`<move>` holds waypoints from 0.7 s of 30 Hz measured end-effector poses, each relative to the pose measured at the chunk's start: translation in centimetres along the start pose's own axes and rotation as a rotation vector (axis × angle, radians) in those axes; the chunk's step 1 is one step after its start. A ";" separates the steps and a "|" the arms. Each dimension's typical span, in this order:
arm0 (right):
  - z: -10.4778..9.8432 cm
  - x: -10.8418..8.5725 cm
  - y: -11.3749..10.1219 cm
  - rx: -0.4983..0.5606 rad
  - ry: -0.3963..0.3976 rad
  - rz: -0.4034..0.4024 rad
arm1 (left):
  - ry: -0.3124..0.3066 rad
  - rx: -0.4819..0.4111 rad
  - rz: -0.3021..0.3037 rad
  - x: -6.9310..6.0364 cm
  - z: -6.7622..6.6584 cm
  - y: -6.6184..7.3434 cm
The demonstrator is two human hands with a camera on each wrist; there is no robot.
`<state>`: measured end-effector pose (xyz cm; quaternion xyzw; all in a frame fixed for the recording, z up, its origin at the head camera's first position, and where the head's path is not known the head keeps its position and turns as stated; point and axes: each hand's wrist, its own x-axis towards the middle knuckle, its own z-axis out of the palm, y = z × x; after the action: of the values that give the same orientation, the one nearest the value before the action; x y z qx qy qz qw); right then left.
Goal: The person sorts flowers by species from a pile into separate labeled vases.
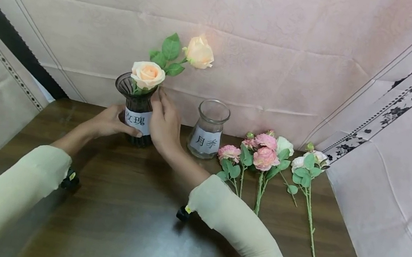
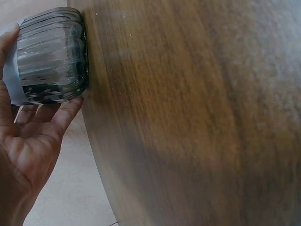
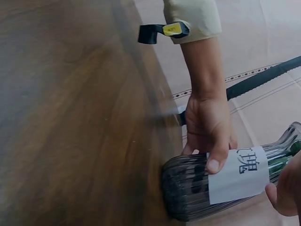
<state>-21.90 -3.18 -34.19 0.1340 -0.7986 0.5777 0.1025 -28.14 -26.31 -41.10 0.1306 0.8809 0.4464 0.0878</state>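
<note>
A dark ribbed glass vase with a white label stands near the table's back edge, holding two peach roses with green leaves. My left hand grips it from the left, thumb across the front by the label. From the other side my right hand lies along the vase, its fingers reaching up toward the rim. In the left wrist view, the fingers of my left hand curve round the lower vase. The right wrist view shows only part of my right hand at its edge.
A clear glass vase with a white label stands right of the dark one. Pink flowers and white flowers on green stems lie on the right of the wooden table. Pale cloth hangs behind.
</note>
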 end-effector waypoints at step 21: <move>-5.4 -4.3 1.7 0.196 -0.075 -0.020 | 0.012 0.015 -0.010 0.0 0.0 0.1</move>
<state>-18.41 2.89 -35.40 0.1729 -0.7402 0.6466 0.0645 -28.11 -26.28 -41.05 0.1240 0.8854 0.4401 0.0838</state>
